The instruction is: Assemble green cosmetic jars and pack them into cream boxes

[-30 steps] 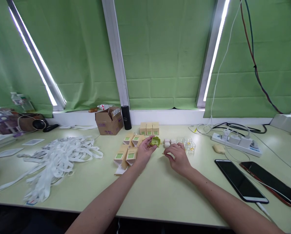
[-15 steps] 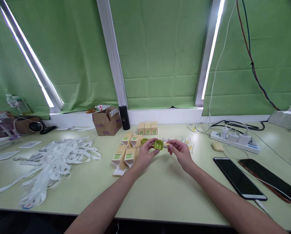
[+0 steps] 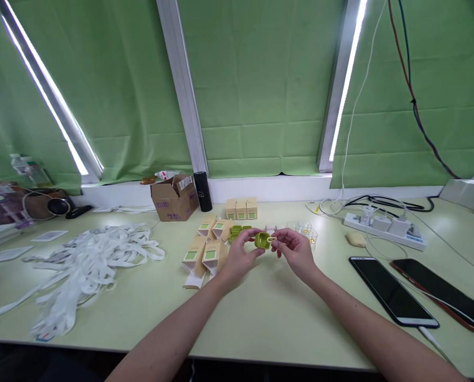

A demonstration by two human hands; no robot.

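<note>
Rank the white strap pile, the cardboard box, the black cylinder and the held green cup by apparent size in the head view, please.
1. White strap pile
2. Cardboard box
3. Black cylinder
4. Green cup, in the left hand

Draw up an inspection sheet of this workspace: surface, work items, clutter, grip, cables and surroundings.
Surface: pale table, light reflecting in places.
Job's things: green cup in hand; other green cups, tan cartons and clear containers nearby.
Clutter: heap of white straps, open brown box, two phones.
Grip: left grip holds the green cup; right grip pinches a thin pale piece by its rim, contact unclear.
Cables: power strip with adapters; red and blue cables hang at the view's right.
Surroundings: green blinds, white sill.
</note>
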